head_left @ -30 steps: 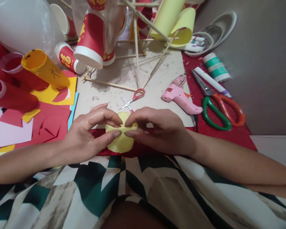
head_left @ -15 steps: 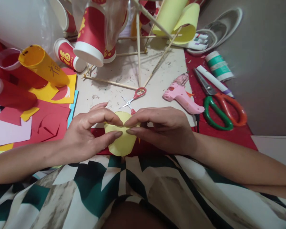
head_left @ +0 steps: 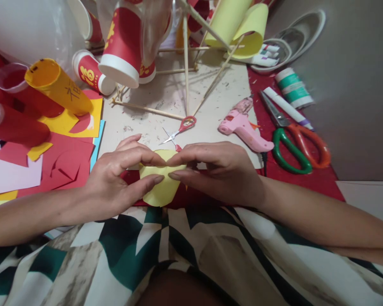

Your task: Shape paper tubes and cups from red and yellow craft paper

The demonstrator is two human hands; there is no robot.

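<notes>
A rounded piece of yellow paper is pinched between both hands at the table's near edge, with a crease or fold running across it at the fingertips. My left hand grips its left side between thumb and index finger. From the right, my right hand pinches it the same way, the two index fingertips almost meeting. Just beyond the paper lie small scissors with red handles, their blades apart. To the right of them rests a pink glue gun.
Large scissors with green and orange handles lie at right, near a green-and-white roll. A wooden stick frame stands behind, with red paper cups hanging by it. Paper tubes and red paper scraps fill the left.
The yellow paper has tilted slightly, its lower edge shifting a little left and up. Both hands keep their pinch on it almost unmoved.
</notes>
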